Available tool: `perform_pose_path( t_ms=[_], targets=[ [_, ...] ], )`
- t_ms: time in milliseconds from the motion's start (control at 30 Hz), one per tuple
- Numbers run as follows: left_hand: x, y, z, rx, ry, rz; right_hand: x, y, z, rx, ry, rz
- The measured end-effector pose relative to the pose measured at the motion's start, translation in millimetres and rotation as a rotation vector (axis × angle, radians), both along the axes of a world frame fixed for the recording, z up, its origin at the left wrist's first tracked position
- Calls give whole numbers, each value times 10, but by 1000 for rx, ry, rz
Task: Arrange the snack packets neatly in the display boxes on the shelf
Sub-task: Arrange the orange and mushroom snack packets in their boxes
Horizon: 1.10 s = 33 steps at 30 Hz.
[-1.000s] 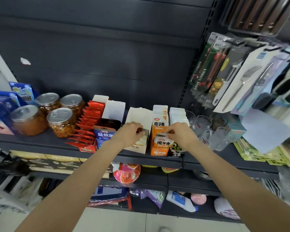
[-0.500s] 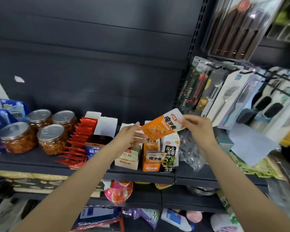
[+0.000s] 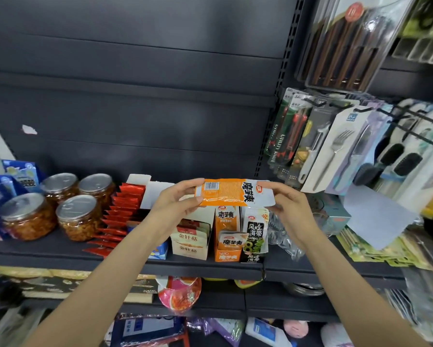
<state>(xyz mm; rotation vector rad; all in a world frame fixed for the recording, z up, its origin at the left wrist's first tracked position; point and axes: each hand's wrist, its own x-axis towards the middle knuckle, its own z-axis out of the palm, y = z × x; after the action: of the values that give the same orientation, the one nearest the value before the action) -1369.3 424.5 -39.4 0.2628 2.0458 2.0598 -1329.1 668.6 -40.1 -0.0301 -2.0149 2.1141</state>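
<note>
I hold an orange and white snack packet (image 3: 231, 192) flat and sideways above the shelf, its barcode end to the left. My left hand (image 3: 176, 204) pinches its left end and my right hand (image 3: 289, 206) pinches its right end. Directly below stand the display boxes: an orange box (image 3: 227, 234) with matching orange packets, a beige box (image 3: 191, 240) to its left, and a black and green seaweed box (image 3: 255, 236) to its right. A row of red packets (image 3: 121, 211) fills a white box further left.
Three jars (image 3: 79, 217) with foil lids stand at the left on the dark shelf (image 3: 60, 251), beside blue packets (image 3: 0, 194). Clear glasses (image 3: 284, 236) sit right of the boxes. Utility knives, forks and brushes (image 3: 335, 151) hang at the right. Lower shelves hold more goods.
My right hand lifted an orange packet out of the boxes. My left hand left the beige box and took the packet's other end, and the packet now lies level between both hands.
</note>
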Motion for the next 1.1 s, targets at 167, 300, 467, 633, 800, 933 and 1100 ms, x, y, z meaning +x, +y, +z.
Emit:
perform_pose_path(
  t_ms=[167, 300, 467, 633, 800, 933, 1100],
  targets=[
    [59, -81, 113, -166, 191, 18, -15, -32, -29, -108, -23, 91],
    [74, -101, 134, -202, 261, 45, -42, -98, -74, 27, -10, 76],
    [7, -139, 38, -230, 246, 60, -74, -101, -86, 13, -36, 53],
    [-135, -53, -183, -177, 54, 88, -143, -73, -70, 0, -62, 47],
    [-325, 127, -401, -134, -147, 115, -256, -4, -98, 394, 52, -55],
    [-446, 282, -463, -225, -143, 118, -375, 74, -143, 602, 119, -183],
    [-668, 338, -555, -424, -27, 148, -535, 126, -206, 614, 69, -184]
  ],
)
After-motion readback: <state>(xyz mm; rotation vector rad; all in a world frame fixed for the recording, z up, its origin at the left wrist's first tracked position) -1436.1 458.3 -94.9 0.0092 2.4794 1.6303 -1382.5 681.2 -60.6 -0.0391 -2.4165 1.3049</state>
